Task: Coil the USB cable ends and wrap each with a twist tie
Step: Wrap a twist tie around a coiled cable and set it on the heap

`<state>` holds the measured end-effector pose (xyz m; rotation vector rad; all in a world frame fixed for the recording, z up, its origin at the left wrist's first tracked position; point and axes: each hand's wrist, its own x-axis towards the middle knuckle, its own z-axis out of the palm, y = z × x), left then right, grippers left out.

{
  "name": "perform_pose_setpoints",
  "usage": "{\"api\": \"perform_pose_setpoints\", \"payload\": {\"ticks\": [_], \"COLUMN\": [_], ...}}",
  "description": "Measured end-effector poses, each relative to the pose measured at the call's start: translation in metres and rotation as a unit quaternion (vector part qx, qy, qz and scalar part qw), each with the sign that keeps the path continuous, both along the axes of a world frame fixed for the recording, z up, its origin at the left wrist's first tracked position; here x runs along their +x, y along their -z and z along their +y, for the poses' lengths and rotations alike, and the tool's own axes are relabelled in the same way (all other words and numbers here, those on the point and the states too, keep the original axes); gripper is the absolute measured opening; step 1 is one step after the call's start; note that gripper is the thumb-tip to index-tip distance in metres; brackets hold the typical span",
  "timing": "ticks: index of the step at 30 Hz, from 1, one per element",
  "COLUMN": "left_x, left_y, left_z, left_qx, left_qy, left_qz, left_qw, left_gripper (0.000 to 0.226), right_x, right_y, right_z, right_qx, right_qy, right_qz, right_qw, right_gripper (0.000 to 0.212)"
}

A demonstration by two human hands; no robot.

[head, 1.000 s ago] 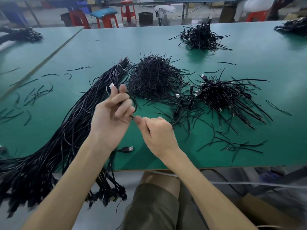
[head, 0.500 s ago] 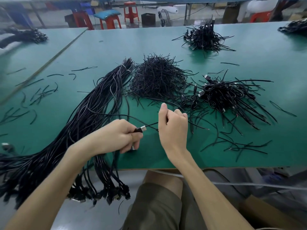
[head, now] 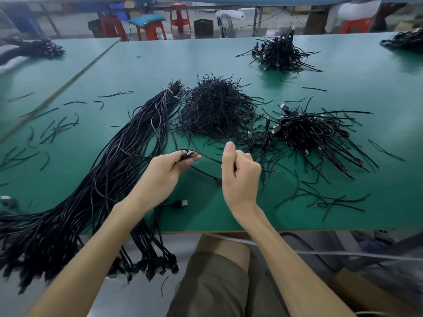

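A thin black USB cable [head: 207, 157] stretches between my two hands just above the green table [head: 148, 65]. My left hand [head: 163, 177] pinches its plug end between thumb and fingers. My right hand [head: 240, 175] is curled around the cable further along, thumb up; the cable's bare tip pokes out to its right. Left of my hands a long bundle of loose black cables [head: 109, 170] runs across the table and hangs over the front edge. A heap of black twist ties [head: 215, 108] sits behind my hands.
A pile of coiled, tied cables [head: 306, 131] lies to the right, another pile [head: 281, 53] at the back. Stray ties are scattered left and right. A loose USB plug [head: 179, 203] lies near the front edge. Red stools [head: 151, 30] stand beyond the table.
My left hand came down from a raised position, then shifted up and forward with the plug end. My right hand closed around the cable, which now runs stretched between the hands.
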<state>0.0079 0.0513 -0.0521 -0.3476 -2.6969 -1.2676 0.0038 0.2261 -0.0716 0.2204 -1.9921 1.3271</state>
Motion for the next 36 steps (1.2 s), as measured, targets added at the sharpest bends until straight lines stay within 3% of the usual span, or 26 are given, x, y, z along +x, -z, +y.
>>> {"api": "perform_pose_setpoints", "payload": {"ticks": [10, 18, 20, 22, 25, 28, 31, 33, 36], "left_x": [0.006, 0.003, 0.002, 0.001, -0.002, -0.005, -0.002, 0.002, 0.01], "left_y": [0.007, 0.007, 0.009, 0.009, 0.001, -0.012, -0.027, -0.035, -0.046], "left_z": [-0.009, -0.013, -0.009, 0.002, 0.017, 0.023, 0.018, 0.009, -0.011], "left_qx": [-0.02, 0.108, 0.197, 0.347, 0.527, 0.645, 0.736, 0.747, 0.685], "left_qy": [0.089, 0.152, 0.134, 0.115, 0.097, 0.095, 0.106, 0.132, 0.185], "left_qz": [0.001, -0.054, -0.08, -0.129, -0.191, -0.226, -0.245, -0.248, -0.251], "left_qw": [0.996, 0.981, 0.968, 0.922, 0.822, 0.724, 0.622, 0.603, 0.659], "left_gripper": [0.034, 0.032, 0.035, 0.042, 0.05, 0.049, 0.033, 0.025, 0.036], "right_x": [0.0, 0.001, 0.002, 0.006, 0.009, 0.008, 0.008, 0.008, 0.006], "right_y": [0.0, 0.002, 0.001, -0.001, 0.0, 0.002, 0.004, 0.004, 0.003], "right_z": [0.006, 0.005, 0.003, -0.002, -0.009, -0.008, -0.008, -0.009, -0.006], "right_qx": [-0.167, -0.128, -0.065, 0.036, 0.146, 0.17, 0.188, 0.192, 0.168], "right_qy": [-0.06, -0.078, -0.082, -0.09, -0.114, -0.115, -0.112, -0.098, -0.075], "right_qz": [-0.086, -0.073, -0.04, 0.011, 0.053, 0.04, 0.016, 0.003, -0.035], "right_qw": [0.98, 0.986, 0.994, 0.995, 0.981, 0.978, 0.976, 0.976, 0.982], "right_gripper": [0.06, 0.06, 0.058, 0.051, 0.044, 0.046, 0.05, 0.053, 0.057]}}
